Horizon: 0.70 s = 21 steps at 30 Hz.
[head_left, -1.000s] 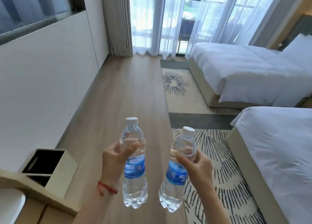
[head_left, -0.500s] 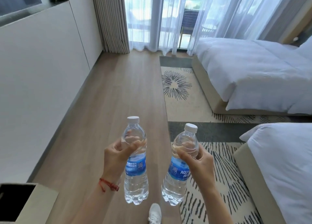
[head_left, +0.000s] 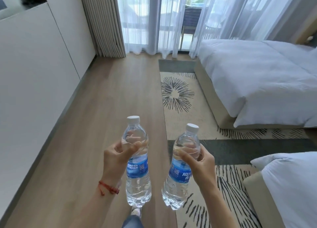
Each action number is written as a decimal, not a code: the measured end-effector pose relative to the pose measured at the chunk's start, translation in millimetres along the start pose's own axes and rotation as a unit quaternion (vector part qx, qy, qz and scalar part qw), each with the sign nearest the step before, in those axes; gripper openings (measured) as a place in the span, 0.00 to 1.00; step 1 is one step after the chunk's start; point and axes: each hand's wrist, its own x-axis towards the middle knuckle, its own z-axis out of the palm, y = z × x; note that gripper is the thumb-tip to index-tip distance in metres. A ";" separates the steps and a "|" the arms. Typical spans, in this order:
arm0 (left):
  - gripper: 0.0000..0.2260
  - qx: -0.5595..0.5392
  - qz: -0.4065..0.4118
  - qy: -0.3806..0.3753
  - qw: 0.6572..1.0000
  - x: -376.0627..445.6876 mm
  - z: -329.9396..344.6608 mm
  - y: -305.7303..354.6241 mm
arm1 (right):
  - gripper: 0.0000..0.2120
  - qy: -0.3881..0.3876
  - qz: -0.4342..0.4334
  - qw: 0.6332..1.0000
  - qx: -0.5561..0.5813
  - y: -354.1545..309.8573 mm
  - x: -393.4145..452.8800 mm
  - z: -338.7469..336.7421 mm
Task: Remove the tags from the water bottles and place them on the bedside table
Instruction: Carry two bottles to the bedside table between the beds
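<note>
I hold two clear water bottles upright in front of me, each with a white cap and a blue label. My left hand (head_left: 118, 156) grips the left bottle (head_left: 137, 184) around its upper body; a red string bracelet circles that wrist. My right hand (head_left: 200, 162) grips the right bottle (head_left: 178, 186), which leans slightly to the right. Both bottles hang over the wooden floor. No tag shows on either bottle, and no bedside table is in view.
A wooden floor strip (head_left: 106, 117) runs ahead between a white wall (head_left: 34, 73) on the left and a patterned rug (head_left: 180, 97) on the right. Two white beds, far (head_left: 257, 76) and near (head_left: 295, 190), line the right side. Sheer curtains (head_left: 154, 20) cover the window ahead. My shoe (head_left: 136, 212) shows below.
I have walked forward along the floor; the box at the lower left has dropped out of view and the beds are closer. Both hands still hold their bottles the same way.
</note>
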 end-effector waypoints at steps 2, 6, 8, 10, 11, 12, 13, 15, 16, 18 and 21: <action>0.13 0.001 -0.001 -0.007 1.000 40.6 10.8 -6.1 | 0.23 0.010 0.000 1.000 -0.006 4.6 35.6 4.6; 0.13 -0.001 -0.013 -0.048 0.999 129.6 34.5 -10.3 | 0.22 0.032 0.002 0.999 -0.012 5.2 112.4 18.8; 0.16 0.007 -0.023 -0.065 0.998 174.5 44.8 -7.2 | 0.22 0.044 0.009 0.999 -0.014 2.4 149.9 26.8; 0.15 0.010 -0.021 -0.083 0.996 217.5 54.6 -1.1 | 0.22 0.056 0.010 0.998 -0.006 -2.0 184.3 34.1; 0.14 0.008 -0.016 -0.093 0.995 238.8 60.4 2.5 | 0.21 0.062 0.009 0.998 0.001 -3.7 201.6 36.5; 0.14 0.008 -0.014 -0.101 0.995 259.0 66.7 5.9 | 0.21 0.070 0.009 0.998 0.006 -5.3 217.8 38.5; 0.14 0.009 -0.012 -0.105 0.994 277.6 73.1 8.1 | 0.21 0.077 0.010 0.997 0.008 -6.7 232.9 39.6; 0.17 0.009 -0.012 -0.110 0.994 309.3 85.7 9.8 | 0.21 0.092 0.012 0.996 0.008 -9.0 259.5 40.2; 0.18 0.008 -0.015 -0.113 0.993 322.7 91.6 9.5 | 0.22 0.100 0.013 0.995 0.008 -9.6 271.0 39.3; 0.15 0.006 -0.021 -0.126 0.992 345.7 104.1 7.2 | 0.23 0.108 0.013 0.994 -0.001 -9.9 292.9 35.4; 0.11 0.015 -0.022 -0.151 0.988 373.8 125.8 0.2 | 0.22 0.114 0.012 0.993 -0.019 -8.1 326.7 25.1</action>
